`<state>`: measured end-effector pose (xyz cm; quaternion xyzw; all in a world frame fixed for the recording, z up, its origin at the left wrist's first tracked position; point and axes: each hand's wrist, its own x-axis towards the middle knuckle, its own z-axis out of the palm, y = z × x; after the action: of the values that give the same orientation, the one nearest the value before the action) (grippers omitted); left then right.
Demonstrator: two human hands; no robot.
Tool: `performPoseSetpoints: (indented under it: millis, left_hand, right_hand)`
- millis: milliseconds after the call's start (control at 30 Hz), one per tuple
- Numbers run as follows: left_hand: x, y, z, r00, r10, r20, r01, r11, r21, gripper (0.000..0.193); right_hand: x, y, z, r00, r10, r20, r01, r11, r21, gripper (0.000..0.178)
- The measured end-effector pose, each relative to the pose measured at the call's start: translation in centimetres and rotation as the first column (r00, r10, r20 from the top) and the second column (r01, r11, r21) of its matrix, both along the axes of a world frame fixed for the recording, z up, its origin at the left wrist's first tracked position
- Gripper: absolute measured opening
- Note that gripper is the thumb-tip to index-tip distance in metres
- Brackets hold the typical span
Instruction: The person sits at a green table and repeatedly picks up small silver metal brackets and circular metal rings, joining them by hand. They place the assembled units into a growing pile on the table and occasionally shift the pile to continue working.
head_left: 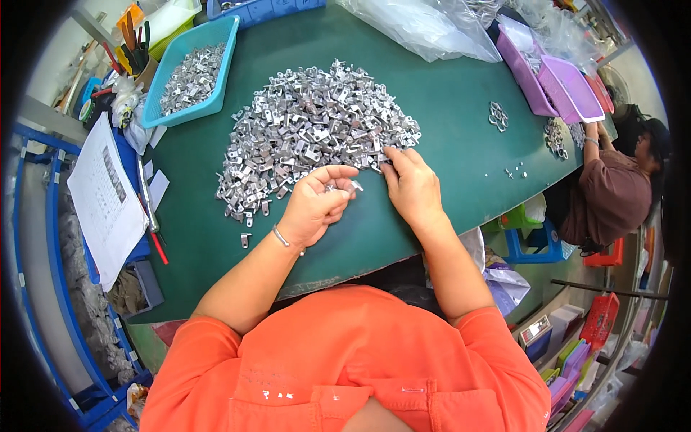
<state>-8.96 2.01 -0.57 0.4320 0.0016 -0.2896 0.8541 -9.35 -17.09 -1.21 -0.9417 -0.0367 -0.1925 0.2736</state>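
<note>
A wide heap of small bent metal brackets [309, 126] with holes in them covers the middle of the green table. My left hand [313, 205], a bangle at its wrist, is curled in front of the heap around a few of these brackets. One bracket [356, 186] pokes out past its fingertips. At the heap's right edge, my right hand [414, 189] has thumb and forefinger closed about a bracket [377, 167], partly hidden by the fingers. A single bracket [245, 240] lies apart, left of my left hand.
A turquoise tray [224, 75] of brackets stands at the back left, beside printed sheets [108, 205] and a red pen [159, 248]. Clear plastic bags [432, 29] lie at the back. Purple baskets [568, 90] and metal rings [498, 117] are right, near another person [612, 191].
</note>
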Motion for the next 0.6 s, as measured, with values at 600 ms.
performPoseSetpoints:
  millis: [600]
  left_hand:
    - [0.0, 0.4, -0.5, 0.995, -0.002, -0.105, -0.019, 0.981, -0.195, 0.005]
  right_hand:
    - [-1.9, -1.8, 1.4, 0.828, 0.403, -0.391, 0.238, 0.380, 0.894, 0.014]
